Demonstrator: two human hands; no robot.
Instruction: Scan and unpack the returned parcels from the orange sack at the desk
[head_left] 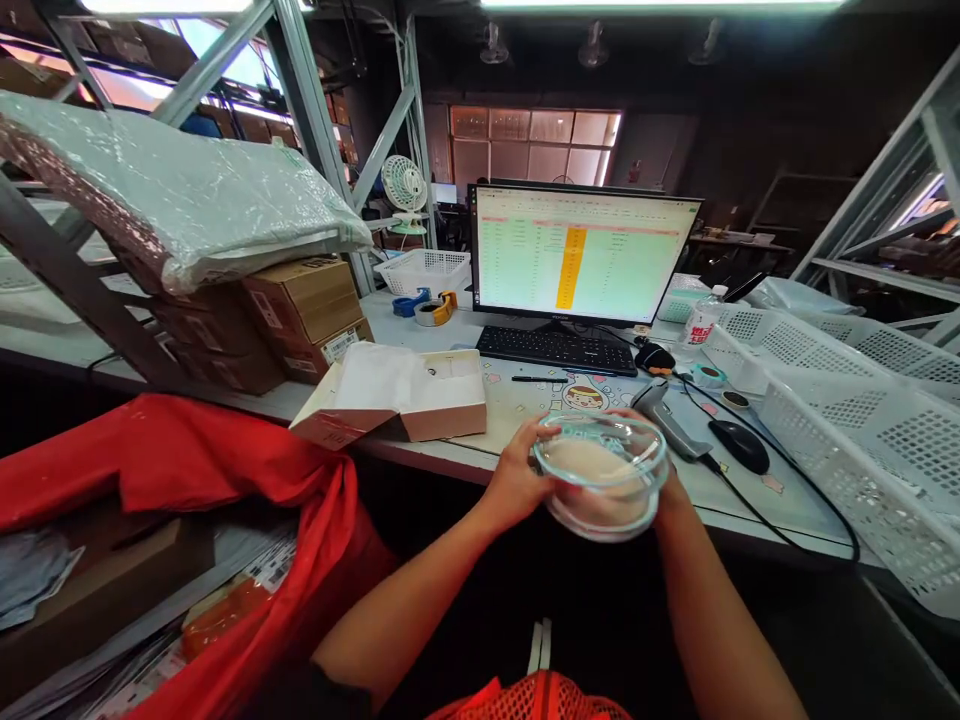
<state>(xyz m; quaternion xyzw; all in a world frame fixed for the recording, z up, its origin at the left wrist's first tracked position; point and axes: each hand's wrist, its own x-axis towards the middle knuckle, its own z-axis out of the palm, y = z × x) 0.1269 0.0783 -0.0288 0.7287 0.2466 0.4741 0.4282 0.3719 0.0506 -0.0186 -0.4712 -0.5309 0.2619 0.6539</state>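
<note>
A clear round glass bowl (600, 480) is held between my two hands, just in front of the desk's front edge. My left hand (521, 475) grips its left side, thumb near the rim. Around the right side closes my right hand (670, 492), its fingers mostly hidden behind the glass. Beyond the bowl, a grey handheld barcode scanner (671, 425) lies on the desk close to my right hand. To the left sits an open cardboard box (442, 410) with white paper lining.
A monitor (585, 250) stands behind a black keyboard (555, 348). On the right are a mouse (739, 446), its cable and white perforated baskets (840, 440). Brown cartons (304, 300) and tape dispensers (435, 308) occupy the left. A red sack (322, 520) with packages stands below.
</note>
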